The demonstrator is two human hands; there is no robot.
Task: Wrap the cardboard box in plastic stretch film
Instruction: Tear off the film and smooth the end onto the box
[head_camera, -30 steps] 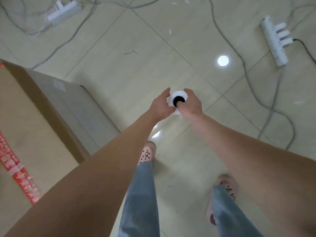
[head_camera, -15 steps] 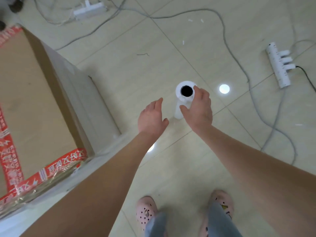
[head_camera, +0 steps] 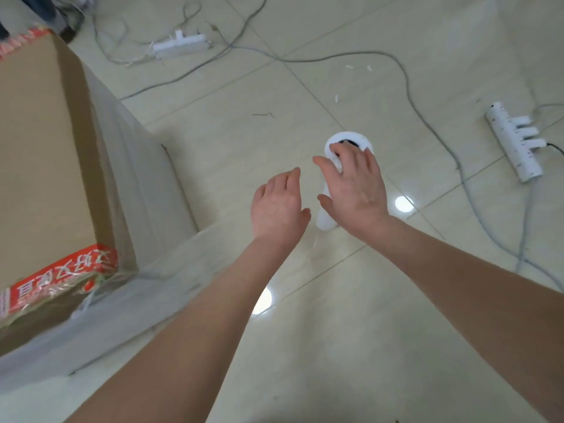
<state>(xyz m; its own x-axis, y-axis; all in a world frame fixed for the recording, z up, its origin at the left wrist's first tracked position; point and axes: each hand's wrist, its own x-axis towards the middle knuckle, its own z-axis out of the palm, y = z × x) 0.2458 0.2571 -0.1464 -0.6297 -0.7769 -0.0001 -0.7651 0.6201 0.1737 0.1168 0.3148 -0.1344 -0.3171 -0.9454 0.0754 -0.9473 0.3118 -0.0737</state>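
Since half a second ago, my right hand [head_camera: 355, 190] is coming off its curl round the top of the stretch film roll [head_camera: 324, 221]. The grip is now slack, fingers nearly straight and spread, tips resting on the roll's upper end. My left hand [head_camera: 279, 206] is hovering just beside it, grip open, fingers relaxed and together, apart from the roll.

The roll is a smooth white cylinder standing upright on the glossy tiled floor [head_camera: 335, 346]. Its long axis is running vertical, and the dark core hole is pointing up at me, half covered by my fingers.

The cardboard box [head_camera: 39, 148] is sitting to the left, matte brown and square-edged, with red printed tape [head_camera: 61, 276] at its near corner. Hazy, wrinkled film [head_camera: 146, 166] is covering its side faces. A white power strip [head_camera: 515, 141] is lying well to the right.
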